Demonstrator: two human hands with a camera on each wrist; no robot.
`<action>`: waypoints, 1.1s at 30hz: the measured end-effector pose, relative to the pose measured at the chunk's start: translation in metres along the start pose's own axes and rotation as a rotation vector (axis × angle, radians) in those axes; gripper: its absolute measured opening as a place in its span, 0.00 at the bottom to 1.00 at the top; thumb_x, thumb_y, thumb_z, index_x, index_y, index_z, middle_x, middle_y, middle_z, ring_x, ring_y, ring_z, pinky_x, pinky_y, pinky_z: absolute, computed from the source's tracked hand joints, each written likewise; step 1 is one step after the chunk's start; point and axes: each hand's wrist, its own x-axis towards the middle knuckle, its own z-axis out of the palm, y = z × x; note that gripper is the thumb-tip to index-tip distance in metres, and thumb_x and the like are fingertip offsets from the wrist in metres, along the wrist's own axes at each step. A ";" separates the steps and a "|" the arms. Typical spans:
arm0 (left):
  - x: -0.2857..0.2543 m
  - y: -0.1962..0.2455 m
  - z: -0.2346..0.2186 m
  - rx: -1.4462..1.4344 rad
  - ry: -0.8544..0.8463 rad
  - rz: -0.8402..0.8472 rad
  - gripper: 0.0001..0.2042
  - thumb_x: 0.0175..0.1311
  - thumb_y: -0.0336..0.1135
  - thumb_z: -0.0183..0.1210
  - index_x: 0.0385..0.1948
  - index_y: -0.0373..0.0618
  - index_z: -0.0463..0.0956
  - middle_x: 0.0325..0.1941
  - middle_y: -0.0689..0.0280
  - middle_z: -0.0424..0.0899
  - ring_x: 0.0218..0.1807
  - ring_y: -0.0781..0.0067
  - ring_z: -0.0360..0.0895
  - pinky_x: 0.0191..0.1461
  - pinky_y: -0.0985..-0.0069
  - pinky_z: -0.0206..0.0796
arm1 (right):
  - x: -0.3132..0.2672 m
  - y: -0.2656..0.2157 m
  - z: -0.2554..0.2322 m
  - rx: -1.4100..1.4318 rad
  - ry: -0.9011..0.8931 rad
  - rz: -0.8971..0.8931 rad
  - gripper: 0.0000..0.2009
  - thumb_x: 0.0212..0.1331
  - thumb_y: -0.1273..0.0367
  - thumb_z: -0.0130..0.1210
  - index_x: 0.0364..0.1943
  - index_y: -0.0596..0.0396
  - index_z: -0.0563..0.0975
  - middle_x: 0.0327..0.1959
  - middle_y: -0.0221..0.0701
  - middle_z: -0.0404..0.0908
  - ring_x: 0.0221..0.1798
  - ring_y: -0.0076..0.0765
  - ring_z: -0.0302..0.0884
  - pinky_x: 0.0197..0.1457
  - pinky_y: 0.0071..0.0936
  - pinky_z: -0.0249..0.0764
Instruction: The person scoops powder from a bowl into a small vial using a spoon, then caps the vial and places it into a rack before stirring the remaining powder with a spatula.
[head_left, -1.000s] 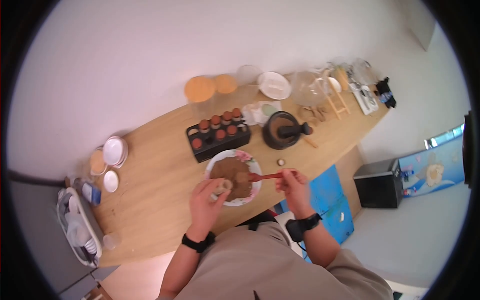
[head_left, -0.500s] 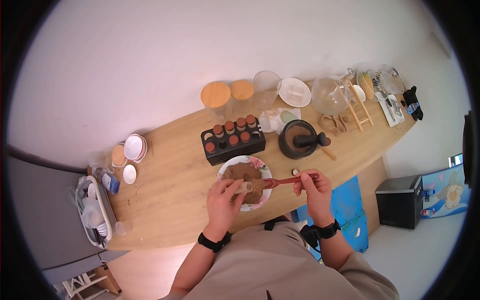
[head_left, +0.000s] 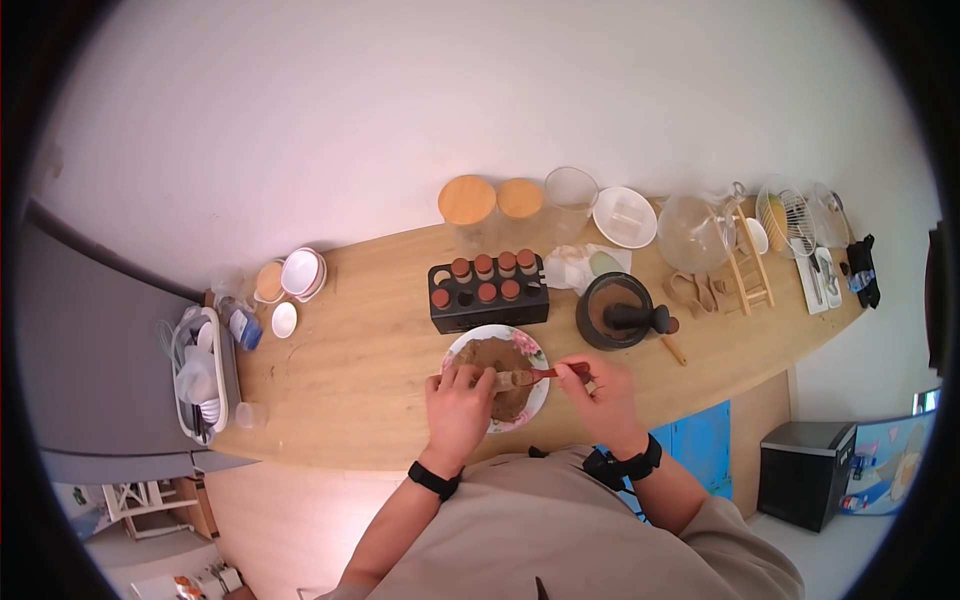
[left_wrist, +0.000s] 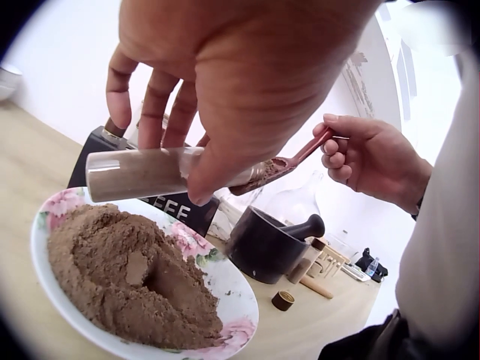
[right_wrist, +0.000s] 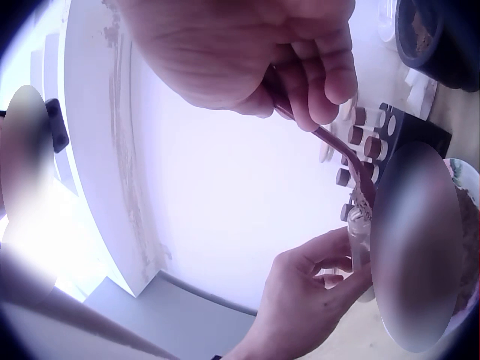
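Note:
My left hand (head_left: 458, 415) grips a clear glass vial (left_wrist: 139, 174), tilted near level over a flowered bowl (left_wrist: 45, 251). Brown powder shows inside the vial. My right hand (head_left: 603, 405) pinches the handle of a red spoon (left_wrist: 306, 150) between thumb and fingers. Brown powder fills the spoon's tip, which sits right at the vial's mouth in both wrist views. Beneath the vial, a heap of brown powder (left_wrist: 112, 262) with a hollow in it lies in the bowl. A small dark cap (left_wrist: 283, 301) stands on the table beside the bowl.
Behind the bowl is a black rack (head_left: 490, 319) of brown-capped vials. A dark mortar (head_left: 592, 328) with its pestle (head_left: 636, 318) stands to its right. Lidded jars (head_left: 467, 202) line the back, white bowls (head_left: 301, 272) sit at left, and a dish basket (head_left: 228, 375) stands at the left end.
The head view has shifted, so the table sits differently in it. The spoon, over the powder a second ago, now has its loaded tip at the vial's mouth. My hands have come closer together.

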 end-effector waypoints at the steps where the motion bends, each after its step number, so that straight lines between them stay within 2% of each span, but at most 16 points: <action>1: -0.001 0.001 0.000 0.012 -0.006 -0.005 0.19 0.54 0.31 0.73 0.50 0.55 0.86 0.45 0.70 0.85 0.50 0.62 0.82 0.52 0.59 0.67 | 0.002 -0.003 0.003 -0.073 -0.029 -0.042 0.04 0.71 0.72 0.65 0.43 0.60 0.85 0.30 0.33 0.87 0.31 0.27 0.84 0.37 0.25 0.77; 2: -0.001 0.002 0.000 0.024 -0.012 -0.011 0.19 0.54 0.32 0.73 0.50 0.55 0.86 0.45 0.70 0.85 0.50 0.62 0.82 0.52 0.59 0.66 | 0.004 -0.006 0.006 -0.070 -0.039 -0.045 0.04 0.71 0.72 0.65 0.43 0.60 0.85 0.30 0.33 0.87 0.31 0.27 0.84 0.37 0.25 0.77; 4: -0.001 0.003 0.000 0.040 -0.021 -0.023 0.17 0.56 0.33 0.72 0.49 0.55 0.86 0.44 0.70 0.84 0.51 0.62 0.81 0.53 0.58 0.67 | 0.007 -0.012 0.012 -0.231 -0.089 -0.242 0.04 0.68 0.72 0.66 0.41 0.57 0.84 0.30 0.36 0.84 0.31 0.40 0.83 0.36 0.33 0.77; 5: -0.001 0.004 0.000 0.050 -0.032 -0.025 0.15 0.58 0.34 0.70 0.48 0.56 0.86 0.44 0.69 0.84 0.52 0.63 0.81 0.54 0.57 0.69 | 0.008 -0.013 0.015 -0.230 -0.095 -0.246 0.04 0.68 0.72 0.66 0.41 0.57 0.84 0.30 0.36 0.84 0.31 0.40 0.83 0.36 0.33 0.77; 7: -0.001 0.006 -0.002 0.038 -0.030 -0.032 0.15 0.58 0.34 0.70 0.48 0.56 0.86 0.44 0.69 0.84 0.52 0.63 0.81 0.54 0.57 0.69 | 0.008 -0.014 0.020 -0.410 -0.127 -0.446 0.05 0.66 0.73 0.68 0.42 0.57 0.84 0.30 0.36 0.84 0.31 0.43 0.82 0.33 0.34 0.76; 10: -0.002 0.007 -0.002 -0.026 -0.037 -0.066 0.16 0.57 0.35 0.71 0.48 0.56 0.86 0.44 0.69 0.85 0.52 0.63 0.82 0.54 0.57 0.69 | 0.005 -0.020 0.025 -0.488 -0.162 -0.515 0.06 0.64 0.73 0.68 0.43 0.56 0.84 0.31 0.36 0.83 0.33 0.48 0.82 0.34 0.39 0.76; 14: -0.007 0.003 0.003 -0.248 -0.020 -0.154 0.17 0.57 0.36 0.74 0.50 0.54 0.87 0.47 0.67 0.88 0.51 0.61 0.84 0.54 0.58 0.72 | 0.005 -0.021 0.021 -0.488 -0.184 -0.485 0.07 0.64 0.74 0.68 0.44 0.55 0.83 0.31 0.36 0.83 0.33 0.46 0.82 0.35 0.38 0.76; 16: -0.007 0.000 0.003 -0.369 -0.009 -0.173 0.18 0.58 0.35 0.75 0.51 0.51 0.88 0.48 0.65 0.89 0.51 0.59 0.86 0.54 0.59 0.74 | 0.005 -0.013 0.019 -0.361 -0.071 -0.447 0.06 0.66 0.73 0.67 0.43 0.57 0.83 0.32 0.36 0.83 0.33 0.46 0.82 0.35 0.39 0.76; 18: -0.006 -0.003 0.003 -0.489 -0.002 -0.190 0.18 0.59 0.34 0.76 0.52 0.49 0.88 0.50 0.63 0.90 0.51 0.57 0.87 0.54 0.60 0.77 | 0.004 -0.015 0.015 -0.346 -0.086 -0.394 0.06 0.66 0.73 0.67 0.43 0.57 0.83 0.32 0.37 0.84 0.33 0.46 0.82 0.35 0.38 0.76; 20: -0.005 -0.006 0.001 -0.822 0.024 -0.230 0.18 0.59 0.28 0.77 0.52 0.43 0.88 0.51 0.58 0.92 0.46 0.60 0.90 0.51 0.69 0.81 | 0.001 -0.013 0.012 -0.328 -0.097 -0.340 0.06 0.66 0.74 0.67 0.43 0.57 0.84 0.32 0.37 0.84 0.33 0.45 0.82 0.34 0.37 0.76; 21: -0.005 -0.008 -0.001 -0.822 0.024 -0.227 0.18 0.59 0.28 0.77 0.52 0.43 0.88 0.51 0.58 0.92 0.46 0.60 0.90 0.51 0.69 0.81 | -0.002 -0.010 0.013 -0.301 -0.079 -0.305 0.06 0.66 0.74 0.67 0.43 0.58 0.84 0.32 0.37 0.84 0.32 0.44 0.82 0.34 0.36 0.76; 23: -0.008 -0.011 -0.005 -1.017 -0.047 -0.320 0.19 0.60 0.27 0.78 0.54 0.42 0.88 0.52 0.59 0.92 0.48 0.70 0.88 0.53 0.73 0.80 | -0.007 -0.008 0.014 -0.271 -0.056 -0.269 0.05 0.66 0.74 0.67 0.43 0.58 0.84 0.32 0.38 0.84 0.31 0.43 0.82 0.34 0.36 0.76; 26: -0.005 -0.015 -0.015 -1.006 -0.041 -0.338 0.18 0.61 0.23 0.75 0.53 0.40 0.87 0.53 0.55 0.91 0.51 0.60 0.90 0.55 0.70 0.81 | -0.011 -0.008 0.018 -0.282 -0.023 -0.254 0.05 0.67 0.74 0.67 0.43 0.58 0.84 0.32 0.38 0.84 0.31 0.43 0.82 0.34 0.35 0.76; 27: -0.006 -0.018 -0.014 -1.008 -0.047 -0.329 0.18 0.61 0.23 0.75 0.53 0.40 0.87 0.53 0.55 0.91 0.51 0.60 0.90 0.55 0.70 0.81 | -0.013 -0.008 0.020 -0.292 -0.016 -0.245 0.05 0.67 0.74 0.67 0.43 0.58 0.84 0.32 0.38 0.84 0.31 0.43 0.82 0.34 0.35 0.76; 29: -0.005 -0.024 -0.011 -0.871 0.001 -0.301 0.18 0.60 0.25 0.77 0.53 0.42 0.88 0.51 0.60 0.92 0.47 0.72 0.86 0.54 0.75 0.78 | -0.014 -0.009 0.023 -0.308 0.008 -0.238 0.05 0.67 0.74 0.67 0.43 0.58 0.84 0.32 0.39 0.84 0.31 0.43 0.82 0.33 0.34 0.76; 33: 0.002 -0.028 -0.017 -0.885 -0.023 -0.252 0.18 0.60 0.25 0.76 0.53 0.42 0.88 0.51 0.60 0.92 0.44 0.71 0.84 0.52 0.74 0.78 | -0.023 -0.003 0.030 -0.281 0.072 -0.172 0.05 0.68 0.74 0.66 0.44 0.59 0.85 0.32 0.38 0.86 0.31 0.39 0.84 0.35 0.31 0.77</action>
